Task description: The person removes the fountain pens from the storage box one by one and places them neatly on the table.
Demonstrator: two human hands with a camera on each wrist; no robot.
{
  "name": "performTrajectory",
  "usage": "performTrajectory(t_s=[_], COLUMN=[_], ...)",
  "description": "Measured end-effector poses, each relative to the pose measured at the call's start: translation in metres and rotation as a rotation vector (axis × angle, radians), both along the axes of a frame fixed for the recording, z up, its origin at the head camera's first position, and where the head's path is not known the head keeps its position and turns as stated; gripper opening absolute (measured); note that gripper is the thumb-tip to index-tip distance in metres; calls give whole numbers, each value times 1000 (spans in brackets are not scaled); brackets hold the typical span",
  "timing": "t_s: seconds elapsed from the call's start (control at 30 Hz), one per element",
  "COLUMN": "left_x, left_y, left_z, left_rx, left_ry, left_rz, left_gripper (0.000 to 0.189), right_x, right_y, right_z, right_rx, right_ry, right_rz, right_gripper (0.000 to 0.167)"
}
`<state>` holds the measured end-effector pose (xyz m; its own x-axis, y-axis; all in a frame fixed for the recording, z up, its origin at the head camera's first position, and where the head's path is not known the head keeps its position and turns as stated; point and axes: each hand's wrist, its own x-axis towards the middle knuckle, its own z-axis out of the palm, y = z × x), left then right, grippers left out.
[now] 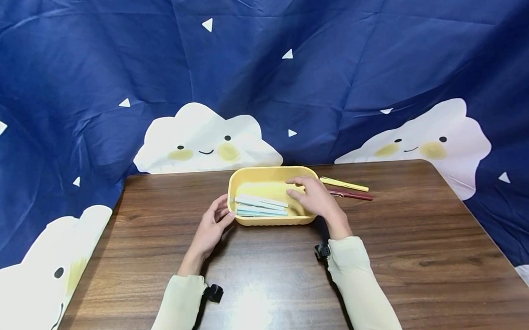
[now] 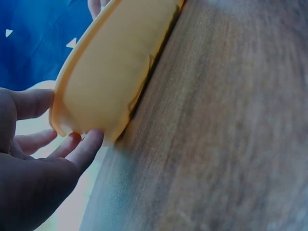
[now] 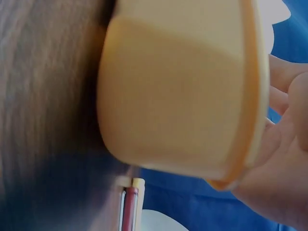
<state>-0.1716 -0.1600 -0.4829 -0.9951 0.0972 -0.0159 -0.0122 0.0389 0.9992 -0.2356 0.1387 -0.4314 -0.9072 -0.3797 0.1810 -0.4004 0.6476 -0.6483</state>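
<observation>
A yellow plastic bin [image 1: 273, 221] sits near the table's back edge. In its left half lie several white pens [image 1: 261, 201] and light blue pens [image 1: 261, 211] side by side. My left hand [image 1: 210, 229] holds the bin's left end, its thumb at the front corner; the left wrist view has these fingers [image 2: 88, 149] against the bin's end. Over the bin's right end reaches my right hand [image 1: 314, 196], fingers spread and slightly bent, with nothing seen between them. In the right wrist view the bin's wall [image 3: 178, 91] hides part of that hand.
On the table just right of the bin lie a yellow pen [image 1: 345, 184] and a dark red pen [image 1: 352, 195]. The brown wooden table [image 1: 428, 256] ends at a blue cloth [image 1: 331, 73] printed with clouds. A black wrist camera [image 1: 322, 251] sits at the right cuff.
</observation>
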Motion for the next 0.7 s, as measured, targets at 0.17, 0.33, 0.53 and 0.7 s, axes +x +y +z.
performTrajectory(t_s=[0.17,0.33,0.53,0.7], left_x=[0,-1,0,1], left_y=[1,1,0,0], left_z=[-1,-1,1,1], left_rx=[7,7,6,7], left_ry=[3,7,8,3], left_rz=[1,-8,-4,-12], left_gripper=[57,58,57,58], right_x=[-2,-3,-6,-9], right_y=[-7,-14,-25,-34], right_z=[-8,-14,-17,-20], right_rx=[13,30,46,52], right_ry=[-11,-38,-73,-117], right_rz=[26,25,34,68], right_gripper=[33,34,35,35])
